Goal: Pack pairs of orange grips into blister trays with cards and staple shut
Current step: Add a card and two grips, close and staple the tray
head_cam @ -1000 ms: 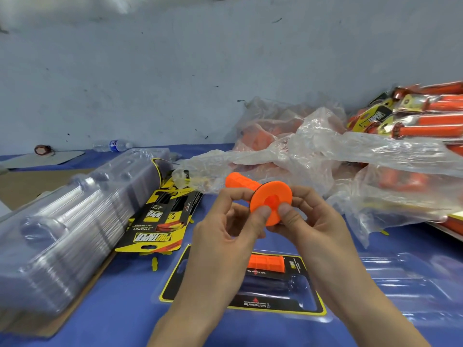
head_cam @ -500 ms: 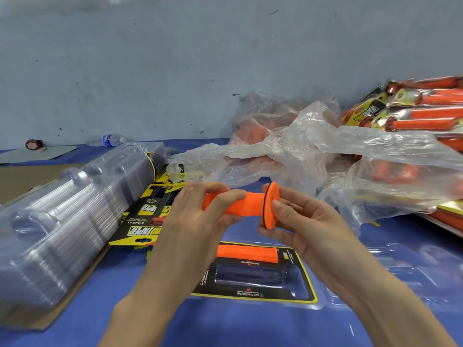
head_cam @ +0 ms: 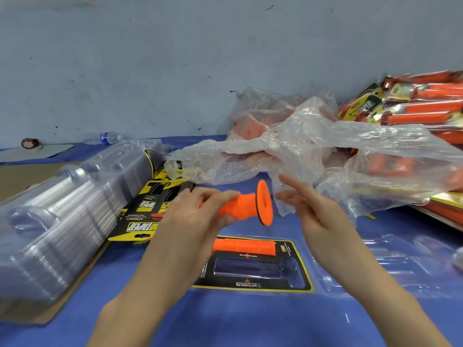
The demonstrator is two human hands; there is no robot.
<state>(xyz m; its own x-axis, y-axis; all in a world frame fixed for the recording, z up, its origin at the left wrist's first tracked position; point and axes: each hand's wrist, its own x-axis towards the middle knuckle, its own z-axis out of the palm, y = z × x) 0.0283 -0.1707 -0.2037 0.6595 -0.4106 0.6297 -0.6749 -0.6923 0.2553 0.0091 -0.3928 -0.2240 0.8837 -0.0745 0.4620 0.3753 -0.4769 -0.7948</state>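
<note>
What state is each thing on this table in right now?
Left hand, holds the flanged grip.
Right hand, open, holding nothing.
Blister tray, open; one seated grip, other cavity empty.
Plastic bag, crumpled, grips inside.
Water bottle, lying down.

Empty tray slot lies unobstructed; plastic bag behind, tray stack left.

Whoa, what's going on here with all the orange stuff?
A person is packing orange grips. The left hand holds an orange rubber grip with a round flange above the blue table. The right hand hovers open beside it, not touching. Below lies a clear blister tray with a black-and-yellow card. One orange grip sits in its far slot, and the near slot is empty. Finished packs are piled at the right.
</note>
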